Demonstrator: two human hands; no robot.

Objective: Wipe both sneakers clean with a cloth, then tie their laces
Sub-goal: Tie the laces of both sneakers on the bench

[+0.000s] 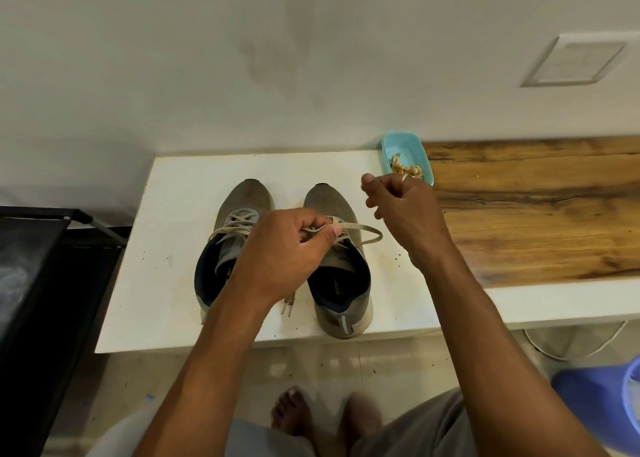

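Observation:
Two grey sneakers stand side by side on a white table (pixel 166 283), toes toward the wall. The left sneaker (pixel 239 207) has its laces crossed, with loose ends lying between the shoes. Over the right sneaker (pixel 332 203), my left hand (pixel 287 248) pinches that shoe's lace (pixel 367 235), which forms a loop sticking out to the right. My right hand (pixel 401 210) hovers to the right of that shoe with fingers curled; a lace end seems caught at its fingers. A crumpled beige cloth (pixel 405 169) lies in a light blue tray (pixel 415 148).
The blue tray sits at the table's far right corner against the wall. A wooden countertop (pixel 536 207) adjoins on the right. A black rack (pixel 41 283) stands to the left, a blue bucket (pixel 609 397) at the lower right on the floor. My bare feet (pixel 294 411) are below the table edge.

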